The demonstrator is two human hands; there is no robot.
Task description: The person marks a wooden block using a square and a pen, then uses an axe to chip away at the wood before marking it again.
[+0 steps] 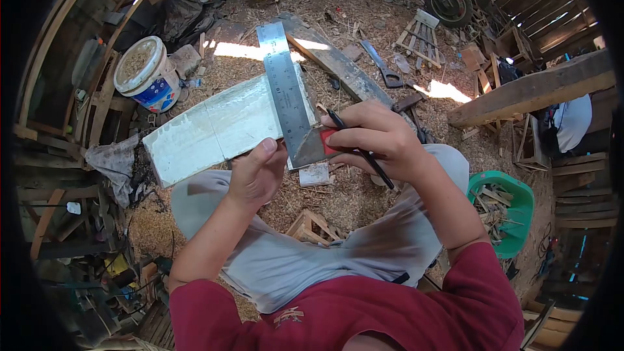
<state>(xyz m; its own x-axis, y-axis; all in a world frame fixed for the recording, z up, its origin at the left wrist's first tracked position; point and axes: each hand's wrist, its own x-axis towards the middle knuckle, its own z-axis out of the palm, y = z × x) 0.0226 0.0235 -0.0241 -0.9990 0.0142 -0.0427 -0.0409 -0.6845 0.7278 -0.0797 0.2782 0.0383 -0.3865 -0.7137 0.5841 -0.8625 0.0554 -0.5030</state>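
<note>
A pale, flat wooden board (pixel 218 123) lies across above my knees, with a thin dark line crossing its face. My left hand (pixel 257 172) grips the board's near edge, thumb on top and fingers underneath. Over the board's right end rests a try square (pixel 286 88) with a wide metal blade carrying scale marks and a red part at its base. My right hand (pixel 377 140) holds the square by that red part. A black pen (pixel 367 156) is also tucked between the right hand's fingers, slanting down to the right.
Wood shavings cover the floor. A handsaw (pixel 382 65) and a long plank (pixel 344 58) lie ahead. A white bucket (pixel 148 75) stands at left, a green tub (pixel 520 211) of wood scraps at right. A thick beam (pixel 533 88) juts in from the right. A motorbike wheel (pixel 448 3) is farther back.
</note>
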